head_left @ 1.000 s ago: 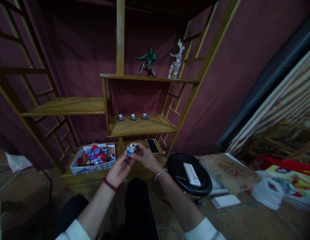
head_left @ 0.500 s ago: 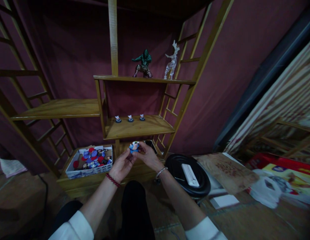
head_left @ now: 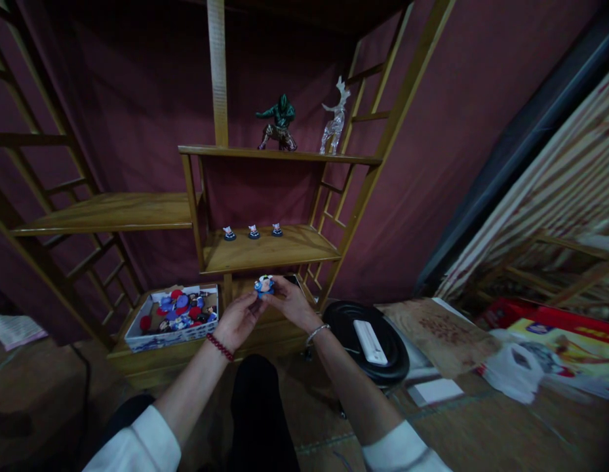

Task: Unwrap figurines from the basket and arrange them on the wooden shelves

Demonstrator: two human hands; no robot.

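Observation:
A small blue-and-white figurine (head_left: 263, 285) is held up in front of the lower shelf, between the fingertips of both hands. My right hand (head_left: 293, 304) pinches it from the right, thumb below and fingers behind. From the lower left, the curled fingers of my left hand (head_left: 239, 321) meet its base; part of their contact is hidden. Three small figurines with dark bases stand in a row on the wooden shelf (head_left: 269, 257) just beyond, among them the middle figurine (head_left: 254, 231). To the left, an open box (head_left: 171, 337) holds several red, blue and dark figurines.
On the upper shelf stand a green crouching figure (head_left: 279, 121) and a clear deer ornament (head_left: 334, 121). A round black stool (head_left: 395, 357) with a white object (head_left: 370, 342) on it is at the right. A plastic bag (head_left: 515, 373) and a white box (head_left: 436, 391) lie beyond.
The view has shifted slightly. The figurine has turned and tilted a little between my fingers, and my left fingertips sit slightly lower against it.

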